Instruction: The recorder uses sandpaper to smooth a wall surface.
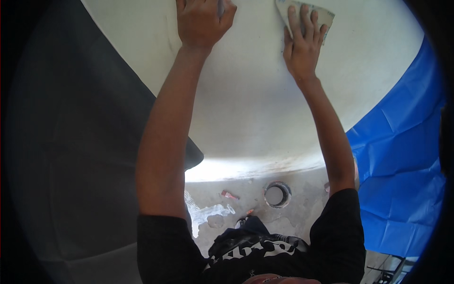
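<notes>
A large, curved off-white panel fills the middle of the view. My right hand lies on it with spread fingers, pressing down a pale sheet that looks like sandpaper and bears printed marks. To the left, at the top edge, my left hand rests on the panel with its fingers bent. The picture's edge cuts off those fingertips, and a small greyish thing shows by the thumb; whether the hand grips it is unclear.
Dark sheeting covers the left side, and a blue tarpaulin hangs at the right. On the concrete floor below stand a round container and a small paintbrush, near white splashes. Dark metal parts are at bottom right.
</notes>
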Motion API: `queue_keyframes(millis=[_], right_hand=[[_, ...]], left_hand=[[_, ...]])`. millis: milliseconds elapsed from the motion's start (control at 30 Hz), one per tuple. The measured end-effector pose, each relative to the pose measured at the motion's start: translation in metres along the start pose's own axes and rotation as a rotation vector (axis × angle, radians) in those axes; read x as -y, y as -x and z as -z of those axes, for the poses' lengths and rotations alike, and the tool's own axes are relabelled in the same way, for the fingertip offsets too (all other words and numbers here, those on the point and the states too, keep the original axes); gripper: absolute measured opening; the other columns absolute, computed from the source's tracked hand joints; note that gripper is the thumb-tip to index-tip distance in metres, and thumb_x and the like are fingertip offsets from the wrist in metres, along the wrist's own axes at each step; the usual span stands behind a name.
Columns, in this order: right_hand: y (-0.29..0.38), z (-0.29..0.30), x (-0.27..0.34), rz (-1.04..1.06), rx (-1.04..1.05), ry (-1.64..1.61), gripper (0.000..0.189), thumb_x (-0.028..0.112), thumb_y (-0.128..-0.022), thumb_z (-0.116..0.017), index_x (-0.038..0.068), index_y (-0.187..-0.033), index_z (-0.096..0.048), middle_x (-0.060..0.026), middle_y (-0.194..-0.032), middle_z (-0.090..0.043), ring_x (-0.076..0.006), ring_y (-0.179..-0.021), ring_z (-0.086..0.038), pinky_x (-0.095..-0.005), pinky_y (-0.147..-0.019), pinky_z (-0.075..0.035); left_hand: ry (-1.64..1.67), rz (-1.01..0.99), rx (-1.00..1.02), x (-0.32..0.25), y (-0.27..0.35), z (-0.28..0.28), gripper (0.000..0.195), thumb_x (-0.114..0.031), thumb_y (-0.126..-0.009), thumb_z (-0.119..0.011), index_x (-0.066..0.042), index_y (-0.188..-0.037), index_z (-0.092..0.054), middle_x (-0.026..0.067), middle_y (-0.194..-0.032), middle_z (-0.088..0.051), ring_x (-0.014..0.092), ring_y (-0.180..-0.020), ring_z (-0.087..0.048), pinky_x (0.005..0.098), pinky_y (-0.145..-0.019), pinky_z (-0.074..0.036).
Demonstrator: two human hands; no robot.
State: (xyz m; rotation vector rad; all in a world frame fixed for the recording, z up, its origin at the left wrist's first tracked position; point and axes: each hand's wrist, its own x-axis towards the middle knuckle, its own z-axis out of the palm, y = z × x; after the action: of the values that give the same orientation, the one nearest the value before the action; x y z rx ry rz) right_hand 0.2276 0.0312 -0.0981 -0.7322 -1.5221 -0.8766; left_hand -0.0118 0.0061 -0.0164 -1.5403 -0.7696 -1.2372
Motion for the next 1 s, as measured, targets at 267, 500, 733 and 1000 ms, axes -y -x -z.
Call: queue_keyframes(millis=[267,500,733,1000], right_hand=[[0.18,0.006,0.02,-0.148,0.274,0.002,0.076,0.006,-0.083,-0.061,0.018,-0.158,-0.05,-0.0147,-0.168,-0.035,-0.043,-0.157,-0.025,-0.0699,-0.125,-0.013],[0.257,0.036,0.075,-0.288,0.44,-0.063,0.076,0.004,-0.086,-0.057,0.012,-0.16,-0.044,-0.0211,-0.168,-0.031,-0.044,-0.159,-0.019,-0.0705,-0.125,-0.011],[0.1,0.058,0.041,-0.155,0.072,-0.188,0.054,0.01,-0.103,-0.049,-0.004,-0.155,-0.044,-0.0258,-0.159,-0.041,-0.0447,-0.148,-0.039,-0.0647,-0.125,-0.017],[-0.161,-0.004,-0.03,-0.011,-0.112,0.068,0.053,0.019,-0.113,-0.039,-0.006,-0.159,-0.034,-0.0269,-0.169,-0.028,-0.0419,-0.159,-0.021,-0.0559,-0.13,-0.017]], left_hand=[[0.01,-0.02,-0.01,-0.007,0.0,-0.003,0.055,-0.012,-0.097,-0.057,0.003,-0.15,-0.052,0.0205,-0.163,-0.044,0.041,-0.153,-0.037,0.0592,-0.125,-0.025],[-0.012,-0.026,-0.004,-0.009,-0.001,0.004,0.056,-0.014,-0.097,-0.058,0.003,-0.15,-0.052,0.0201,-0.163,-0.044,0.04,-0.153,-0.038,0.0581,-0.125,-0.026],[-0.001,-0.005,-0.003,-0.01,0.003,0.0,0.056,-0.015,-0.097,-0.059,0.0,-0.15,-0.053,0.0183,-0.163,-0.045,0.039,-0.153,-0.038,0.0573,-0.126,-0.026],[-0.021,-0.015,-0.007,-0.005,0.003,0.003,0.055,-0.016,-0.097,-0.059,0.002,-0.149,-0.053,0.0193,-0.162,-0.045,0.039,-0.152,-0.039,0.0563,-0.126,-0.027]])
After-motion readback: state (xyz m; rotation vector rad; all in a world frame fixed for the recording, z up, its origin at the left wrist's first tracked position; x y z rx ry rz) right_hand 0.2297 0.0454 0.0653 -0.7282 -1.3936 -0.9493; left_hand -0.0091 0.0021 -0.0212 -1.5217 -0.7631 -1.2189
